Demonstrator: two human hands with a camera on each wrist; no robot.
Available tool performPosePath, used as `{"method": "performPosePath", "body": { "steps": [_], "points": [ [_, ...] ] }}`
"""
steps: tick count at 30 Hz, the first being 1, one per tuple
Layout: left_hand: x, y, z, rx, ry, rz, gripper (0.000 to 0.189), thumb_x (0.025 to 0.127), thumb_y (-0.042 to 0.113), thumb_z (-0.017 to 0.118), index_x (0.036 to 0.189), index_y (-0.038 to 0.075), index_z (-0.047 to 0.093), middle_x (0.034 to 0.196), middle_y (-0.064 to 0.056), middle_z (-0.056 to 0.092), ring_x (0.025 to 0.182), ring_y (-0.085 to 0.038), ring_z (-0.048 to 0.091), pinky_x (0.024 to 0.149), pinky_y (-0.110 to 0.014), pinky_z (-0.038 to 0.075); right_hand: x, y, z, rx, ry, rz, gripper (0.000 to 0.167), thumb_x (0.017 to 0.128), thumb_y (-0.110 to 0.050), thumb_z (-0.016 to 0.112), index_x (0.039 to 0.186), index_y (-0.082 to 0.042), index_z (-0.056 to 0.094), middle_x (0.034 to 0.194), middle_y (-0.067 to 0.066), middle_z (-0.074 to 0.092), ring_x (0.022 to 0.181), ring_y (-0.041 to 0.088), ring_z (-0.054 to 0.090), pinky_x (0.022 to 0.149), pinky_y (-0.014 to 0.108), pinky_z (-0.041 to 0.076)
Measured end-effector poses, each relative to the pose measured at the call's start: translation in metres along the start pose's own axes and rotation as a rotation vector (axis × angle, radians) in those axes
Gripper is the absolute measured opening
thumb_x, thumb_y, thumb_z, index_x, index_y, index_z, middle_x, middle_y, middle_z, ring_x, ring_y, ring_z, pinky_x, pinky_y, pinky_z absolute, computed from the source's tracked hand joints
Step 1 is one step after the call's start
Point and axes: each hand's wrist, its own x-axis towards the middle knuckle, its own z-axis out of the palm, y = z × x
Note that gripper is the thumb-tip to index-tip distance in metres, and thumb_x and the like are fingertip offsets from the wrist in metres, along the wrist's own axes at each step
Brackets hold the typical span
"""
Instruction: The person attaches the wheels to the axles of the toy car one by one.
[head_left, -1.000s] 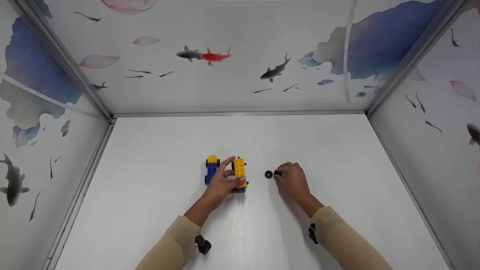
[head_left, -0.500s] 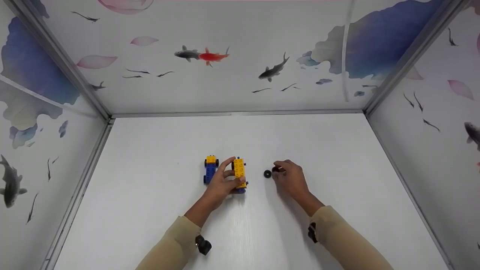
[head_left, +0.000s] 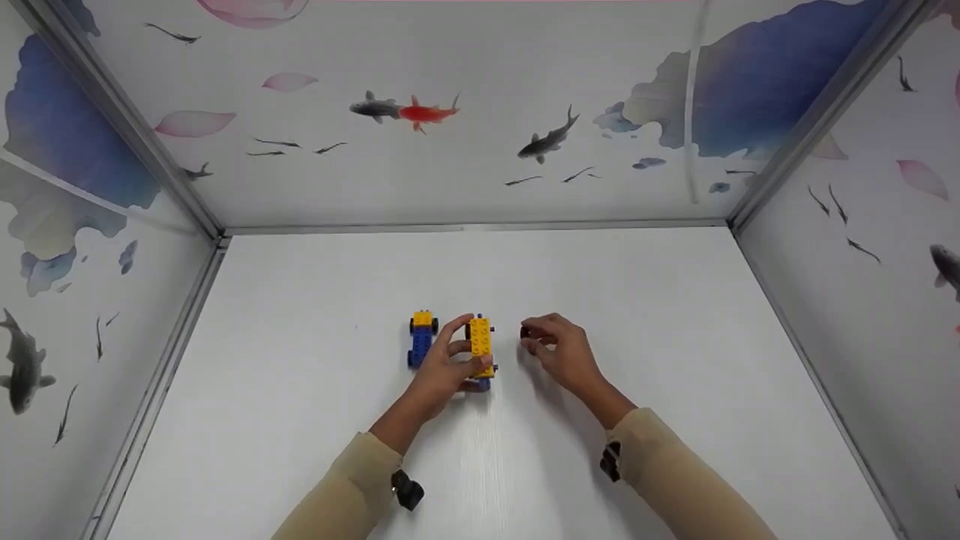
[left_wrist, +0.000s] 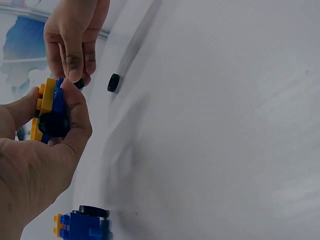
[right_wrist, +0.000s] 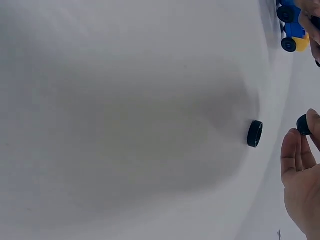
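My left hand grips a toy car made of yellow and blue building bricks, held above the table. Black wheels sit on its left side; bare blue axle ends stick out on its right. Thumb and fingers of my right hand pinch a black toy wheel, a short gap to the right of the car in the head view. Another black wheel stands on its edge on the table below; in the head view it is hidden. A second brick car stands on its wheels left of my left hand.
The white table is bounded by a back wall and side walls with painted fish. Grey metal strips run along its edges. Small black devices are strapped at both wrists.
My right hand has lifted the pinched wheel off the table and carried it left toward the held car. It now covers the loose wheel in the head view. The left hand stays nearly still.
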Motion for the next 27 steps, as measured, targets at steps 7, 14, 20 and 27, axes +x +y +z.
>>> {"method": "performPosePath", "body": {
  "steps": [7,14,20,27],
  "points": [
    [-0.001,0.001,-0.001,0.014,-0.003,-0.006,0.086,0.103,0.016,0.081,0.173,0.031,0.034,0.157,-0.022,0.057,0.108,-0.026,0.078,0.090,-0.042,0.070,0.004,-0.008,0.009,0.053,-0.030,-0.007,0.033,0.101,-0.005,0.079,0.133,-0.010,0.079,0.123,0.007,0.076,0.112,0.024,0.081,0.099,0.039,0.067],
    [-0.002,-0.001,0.000,0.021,-0.004,0.004,0.085,0.103,0.017,0.081,0.173,0.027,0.034,0.158,-0.023,0.057,0.109,-0.026,0.078,0.089,-0.043,0.069,0.007,-0.015,0.013,0.116,-0.050,-0.053,0.035,0.100,-0.006,0.080,0.134,-0.015,0.079,0.124,0.007,0.079,0.114,0.024,0.081,0.100,0.036,0.067],
    [-0.002,-0.002,0.000,0.044,-0.009,0.014,0.083,0.102,0.020,0.083,0.171,0.031,0.038,0.155,-0.021,0.059,0.111,-0.027,0.077,0.089,-0.041,0.069,0.008,-0.018,0.016,0.126,-0.073,-0.072,0.038,0.100,-0.006,0.079,0.137,-0.011,0.078,0.124,0.009,0.078,0.117,0.026,0.080,0.101,0.036,0.066],
    [0.000,-0.003,0.000,0.079,-0.010,0.030,0.084,0.101,0.020,0.084,0.171,0.032,0.039,0.152,-0.018,0.063,0.109,-0.026,0.077,0.085,-0.037,0.067,0.008,-0.020,0.015,0.135,-0.079,-0.073,0.037,0.101,-0.006,0.078,0.138,-0.006,0.078,0.125,0.012,0.079,0.119,0.028,0.079,0.104,0.035,0.064]
  ]
}}
